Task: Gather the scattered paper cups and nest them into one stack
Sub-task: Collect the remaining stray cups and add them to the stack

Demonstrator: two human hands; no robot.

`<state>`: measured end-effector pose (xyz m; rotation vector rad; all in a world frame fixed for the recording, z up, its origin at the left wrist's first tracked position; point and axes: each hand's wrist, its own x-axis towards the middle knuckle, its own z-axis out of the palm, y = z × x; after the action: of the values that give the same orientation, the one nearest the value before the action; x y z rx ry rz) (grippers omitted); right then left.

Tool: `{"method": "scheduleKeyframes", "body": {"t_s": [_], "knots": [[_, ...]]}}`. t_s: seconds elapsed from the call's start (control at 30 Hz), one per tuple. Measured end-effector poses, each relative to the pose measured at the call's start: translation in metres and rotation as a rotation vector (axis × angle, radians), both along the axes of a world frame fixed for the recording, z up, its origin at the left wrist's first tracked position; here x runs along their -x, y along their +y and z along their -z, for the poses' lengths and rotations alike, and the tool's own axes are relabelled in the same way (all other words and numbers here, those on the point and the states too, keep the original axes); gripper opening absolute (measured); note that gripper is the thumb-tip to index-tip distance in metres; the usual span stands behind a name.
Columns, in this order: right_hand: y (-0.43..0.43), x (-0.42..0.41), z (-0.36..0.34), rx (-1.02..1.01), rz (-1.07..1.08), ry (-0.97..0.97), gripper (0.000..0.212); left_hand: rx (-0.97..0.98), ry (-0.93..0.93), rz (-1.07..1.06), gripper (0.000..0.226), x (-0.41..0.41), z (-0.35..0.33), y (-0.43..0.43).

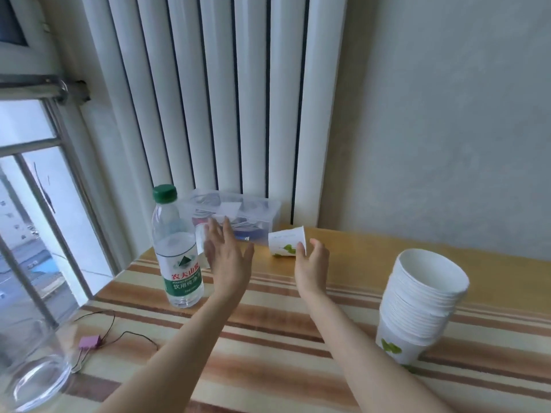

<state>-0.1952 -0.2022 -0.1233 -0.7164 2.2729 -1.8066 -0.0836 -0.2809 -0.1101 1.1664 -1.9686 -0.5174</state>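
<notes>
A white paper cup with green leaves (284, 243) lies on its side near the table's far edge, its mouth toward the right. My right hand (313, 263) is just at it, fingers apart, a fingertip touching its rim side. Another paper cup (200, 242) is partly hidden behind my left hand (228, 257) and the water bottle; my left hand is spread open in front of it. A tall, leaning stack of nested paper cups (423, 302) stands upright at the right of the table.
A water bottle with a green cap (176, 251) stands left of my left hand. A clear plastic box (238, 216) sits by the radiator behind. A glass jar (32, 371) and a pink clip with wires (89, 342) lie at the near left. The striped tablecloth (268, 338) covers the table.
</notes>
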Motion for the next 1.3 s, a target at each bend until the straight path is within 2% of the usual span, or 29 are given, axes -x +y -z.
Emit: {"method": "scheduleKeyframes", "body": {"t_s": [0.17,0.23,0.37,0.47,0.6,0.67,0.77,0.83,0.93,1.07,1.17,1.3], "knots": [[-0.032,0.019,0.018,-0.041,0.057,-0.008,0.039,-0.133,-0.078,-0.358,0.073,0.008,0.011,-0.046],[-0.037,0.023,0.024,-0.083,0.047,-0.005,0.034,-0.174,-0.088,-0.414,0.075,0.013,0.01,-0.047],[-0.03,0.019,0.023,-0.041,0.034,0.074,0.019,-0.315,0.091,-0.41,0.065,0.016,0.011,-0.04],[-0.013,0.007,0.008,0.018,0.019,0.191,0.015,-0.339,0.186,-0.325,0.059,0.011,0.013,-0.028],[0.019,-0.016,-0.023,0.108,-0.025,0.279,0.019,-0.403,0.421,-0.061,0.058,0.004,0.003,0.02],[0.043,-0.032,-0.043,0.153,-0.086,0.32,0.015,-0.316,0.52,0.086,0.054,-0.005,-0.012,0.045],[0.084,-0.058,-0.068,0.267,-0.101,0.411,0.01,-0.18,0.669,0.242,0.031,-0.024,-0.034,0.082],[0.113,-0.071,-0.084,0.309,-0.08,0.474,0.009,-0.198,0.739,0.35,0.03,-0.037,-0.047,0.106],[0.153,-0.079,-0.112,0.324,-0.079,0.577,0.015,-0.271,0.74,0.502,0.038,-0.057,-0.057,0.135],[0.199,-0.054,-0.14,0.268,-0.01,0.68,0.032,-0.355,0.67,0.587,0.039,-0.072,-0.069,0.163],[0.225,-0.023,-0.149,0.135,0.017,0.661,0.034,-0.374,0.663,0.638,0.039,-0.077,-0.075,0.177],[0.235,0.006,-0.14,-0.05,-0.087,0.604,0.041,-0.39,0.675,0.669,0.047,-0.078,-0.08,0.186]]}}
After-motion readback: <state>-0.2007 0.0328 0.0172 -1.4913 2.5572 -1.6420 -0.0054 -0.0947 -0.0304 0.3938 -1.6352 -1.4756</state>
